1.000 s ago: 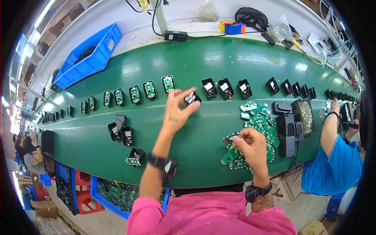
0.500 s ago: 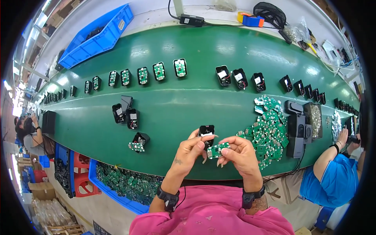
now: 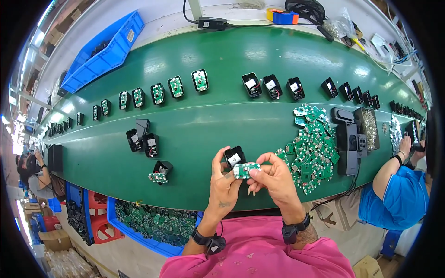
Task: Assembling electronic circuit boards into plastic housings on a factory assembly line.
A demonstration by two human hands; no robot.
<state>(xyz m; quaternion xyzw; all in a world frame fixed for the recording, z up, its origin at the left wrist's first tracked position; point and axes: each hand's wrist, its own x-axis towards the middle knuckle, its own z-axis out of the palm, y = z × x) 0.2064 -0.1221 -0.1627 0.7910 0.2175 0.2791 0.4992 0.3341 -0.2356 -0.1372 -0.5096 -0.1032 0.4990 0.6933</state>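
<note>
My left hand is closed around a small open black plastic housing with a white block inside. In my right hand, a green circuit board is pinched between thumb and fingers. The board lies across the near edge of the housing, overlapping it, and its left end comes close to my left fingers. Whether the board touches the housing I cannot tell. To the right spreads a heap of loose green circuit boards.
Housings with boards line the back left; housings without boards continue to the right. Several more housings stand left of my hands. A grey device borders the heap. Below the table edge is a blue crate of boards. A co-worker's arm is at right.
My left hand has taken a fuller grip on the housing's left side. The board in my right hand has moved left, over the housing's near edge. The whole view has shifted slightly.
</note>
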